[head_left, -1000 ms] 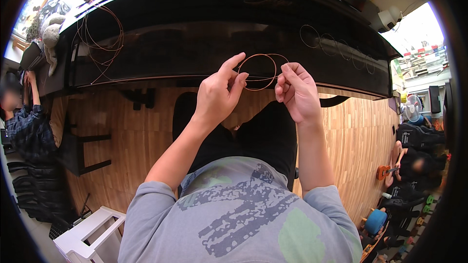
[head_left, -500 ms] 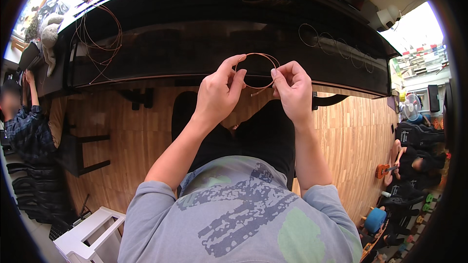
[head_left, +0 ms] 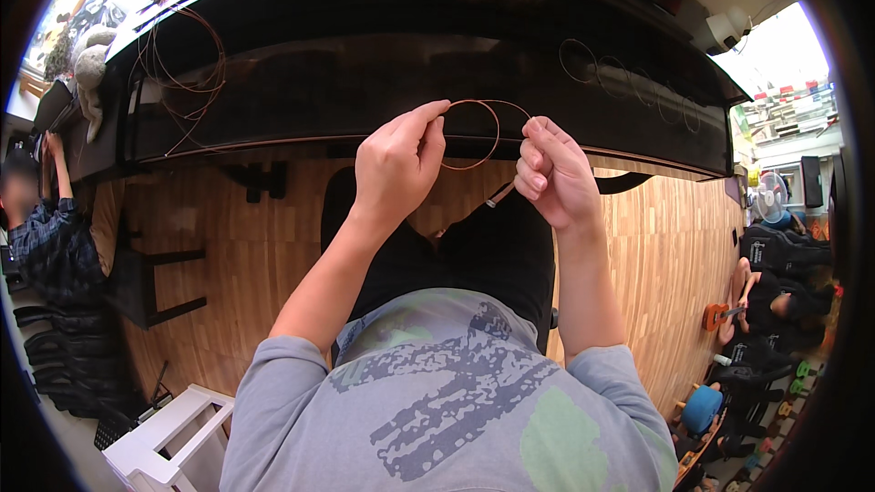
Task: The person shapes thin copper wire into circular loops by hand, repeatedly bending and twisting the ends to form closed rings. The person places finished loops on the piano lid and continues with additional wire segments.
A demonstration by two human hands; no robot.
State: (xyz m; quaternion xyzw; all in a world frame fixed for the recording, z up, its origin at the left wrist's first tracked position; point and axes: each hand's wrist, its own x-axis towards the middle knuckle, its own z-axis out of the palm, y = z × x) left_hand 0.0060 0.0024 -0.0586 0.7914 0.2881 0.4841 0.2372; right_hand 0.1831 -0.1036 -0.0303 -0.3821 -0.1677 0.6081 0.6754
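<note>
Above my lap, a thin copper-coloured guitar string (head_left: 498,135) is bent into a loop between my hands. My left hand (head_left: 396,162) pinches the loop's left side between thumb and fingers. The string's other stretch arcs over to my right hand (head_left: 558,171), whose thumb and index finger pinch it while the other fingers curl in. Below the right fingers, a short end of string with a small metal tip (head_left: 492,202) sticks out. Beyond the hands stands a black piano (head_left: 346,82). More copper-coloured strings (head_left: 221,59) lie coiled on its left part, and several thin, pale coils (head_left: 597,68) on its right.
Wooden floor (head_left: 237,264) spreads beneath. At left are a person in a plaid shirt (head_left: 55,241), a black bench (head_left: 150,287) and a white stool (head_left: 173,433). Another person at far right holds a small orange guitar (head_left: 715,316). A blue round stool (head_left: 700,410) stands nearby.
My right hand has moved slightly right, away from the loop, drawing a stretch of string outward. The string's tipped end has swung lower and to the right. My left hand has shifted slightly left.
</note>
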